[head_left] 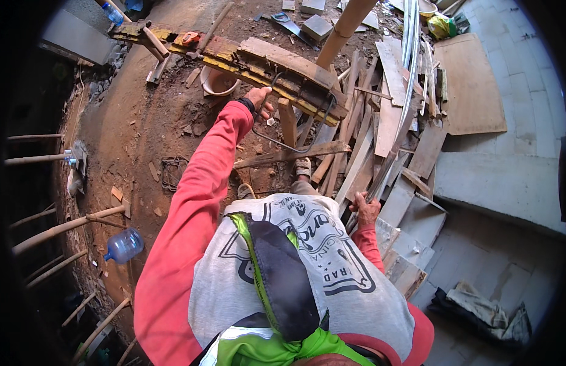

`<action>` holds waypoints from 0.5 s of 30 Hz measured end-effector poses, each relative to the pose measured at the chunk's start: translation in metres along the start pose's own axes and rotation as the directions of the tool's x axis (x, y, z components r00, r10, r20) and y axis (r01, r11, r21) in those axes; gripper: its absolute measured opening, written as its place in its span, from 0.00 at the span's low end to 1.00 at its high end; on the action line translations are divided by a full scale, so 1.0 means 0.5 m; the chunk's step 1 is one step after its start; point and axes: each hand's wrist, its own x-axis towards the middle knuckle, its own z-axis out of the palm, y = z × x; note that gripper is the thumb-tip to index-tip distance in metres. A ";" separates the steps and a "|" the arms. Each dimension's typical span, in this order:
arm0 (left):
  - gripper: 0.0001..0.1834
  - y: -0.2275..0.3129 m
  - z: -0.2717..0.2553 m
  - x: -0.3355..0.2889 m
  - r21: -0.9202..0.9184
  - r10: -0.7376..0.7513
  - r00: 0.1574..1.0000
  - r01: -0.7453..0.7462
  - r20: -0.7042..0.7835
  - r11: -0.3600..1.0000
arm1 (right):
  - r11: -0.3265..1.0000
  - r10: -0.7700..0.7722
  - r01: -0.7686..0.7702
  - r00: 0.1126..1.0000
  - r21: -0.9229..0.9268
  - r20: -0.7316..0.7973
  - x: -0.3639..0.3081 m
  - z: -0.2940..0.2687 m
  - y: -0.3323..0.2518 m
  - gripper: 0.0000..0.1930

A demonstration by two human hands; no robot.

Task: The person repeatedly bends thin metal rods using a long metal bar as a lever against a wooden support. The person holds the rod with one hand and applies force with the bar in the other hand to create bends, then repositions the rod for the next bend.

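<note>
My left hand (259,102) reaches forward to the near edge of a long, worn wooden beam (234,68) with yellow sides. Its fingers are closed on a bent metal rod (277,144), which loops below the beam and rises against its right end. A weathered plank (289,60) lies along the top of the beam, and a wooden post (287,122) stands beneath it. My right hand (366,211) is low at my right side, beside the pile of boards (362,152). Its fingers are curled, and what they hold, if anything, is not clear.
An orange tool (190,38) rests on the beam. Behind my left hand sits a round bucket (218,82). Long metal bars (411,36) cross the boards near a plywood sheet (472,85). A blue water jug (124,246) lies among bamboo poles (69,229) at left.
</note>
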 end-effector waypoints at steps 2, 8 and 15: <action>0.33 0.002 -0.001 -0.007 -0.038 0.018 1.000 -0.019 -0.018 0.999 | 0.991 0.057 -0.050 0.997 0.128 -0.058 0.020 -0.025 0.044 0.16; 0.19 -0.020 0.019 0.025 0.331 0.383 0.922 -0.346 -0.052 0.878 | 0.882 -0.053 -0.076 0.965 -0.466 -0.257 0.081 -0.118 0.121 0.22; 0.17 -0.215 -0.016 0.256 0.272 0.759 0.592 -0.709 -0.271 0.650 | 0.355 -0.318 0.126 0.948 -0.926 0.007 0.197 -0.263 -0.075 0.31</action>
